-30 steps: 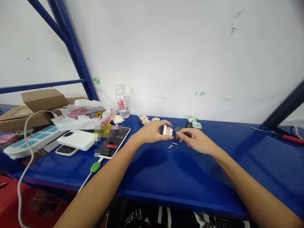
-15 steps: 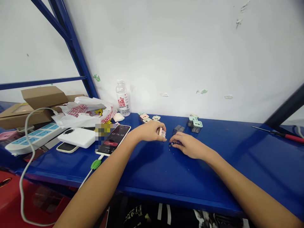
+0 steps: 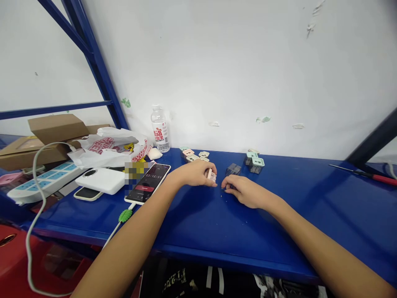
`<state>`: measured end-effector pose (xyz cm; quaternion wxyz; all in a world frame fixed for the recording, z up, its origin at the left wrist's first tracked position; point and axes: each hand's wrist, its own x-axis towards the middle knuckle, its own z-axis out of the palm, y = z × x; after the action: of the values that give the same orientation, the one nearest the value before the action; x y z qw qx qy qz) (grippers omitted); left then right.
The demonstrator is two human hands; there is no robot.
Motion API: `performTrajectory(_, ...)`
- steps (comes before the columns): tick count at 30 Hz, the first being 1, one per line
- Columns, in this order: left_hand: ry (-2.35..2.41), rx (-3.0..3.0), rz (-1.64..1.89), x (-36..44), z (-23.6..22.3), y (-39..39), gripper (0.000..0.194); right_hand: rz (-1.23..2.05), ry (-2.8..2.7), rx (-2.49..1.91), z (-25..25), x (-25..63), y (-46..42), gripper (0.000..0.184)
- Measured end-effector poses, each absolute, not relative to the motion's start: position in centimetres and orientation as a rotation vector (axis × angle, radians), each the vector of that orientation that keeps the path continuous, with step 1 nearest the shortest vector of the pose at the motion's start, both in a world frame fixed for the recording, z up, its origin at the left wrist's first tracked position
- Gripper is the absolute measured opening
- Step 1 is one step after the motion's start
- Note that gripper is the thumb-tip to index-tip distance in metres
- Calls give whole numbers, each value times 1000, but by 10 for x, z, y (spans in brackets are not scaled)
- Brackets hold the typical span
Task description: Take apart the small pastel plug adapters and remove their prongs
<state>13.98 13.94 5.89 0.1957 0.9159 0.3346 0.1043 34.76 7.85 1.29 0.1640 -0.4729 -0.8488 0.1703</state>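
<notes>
My left hand (image 3: 198, 171) is closed around a small pink-and-clear pencil sharpener (image 3: 211, 175), held a little above the blue table. Just to its right, my right hand (image 3: 243, 190) rests low at the tabletop with thumb and fingers bent together. Whatever lies between those fingertips is too small and hidden to make out. A dark see-through sharpener box (image 3: 233, 169) stands right behind the right hand. Further right are mint-topped two-hole sharpeners (image 3: 257, 164). Behind my left hand sits a group of pink, mint and cream sharpener tops (image 3: 192, 157), partly covered by the hand.
On the left lie a phone (image 3: 148, 182) showing a running timer, a white power bank (image 3: 101, 180), a power strip (image 3: 46, 182), a plastic bag (image 3: 108, 145) and cardboard boxes (image 3: 57, 128). A water bottle (image 3: 160, 130) stands by the wall. A red-handled screwdriver (image 3: 383, 179) lies far right.
The sharpener in my left hand has turned slightly. Small bits that showed at my right fingertips are now mostly out of sight. Both hands stay in nearly the same place.
</notes>
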Motion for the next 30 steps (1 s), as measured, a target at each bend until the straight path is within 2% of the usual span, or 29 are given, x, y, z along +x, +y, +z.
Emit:
performTrajectory(4,944,2554,287,140,59,139,35,431,-2398,-1313,16,354,78,29)
performTrajectory(14,938,2562,266,140,59,140,36,380,-2237,-1275,29,364,79,23)
performTrajectory(30,867,2492,365,142,60,142,48,645,-1812,-1366,40,357,73,32)
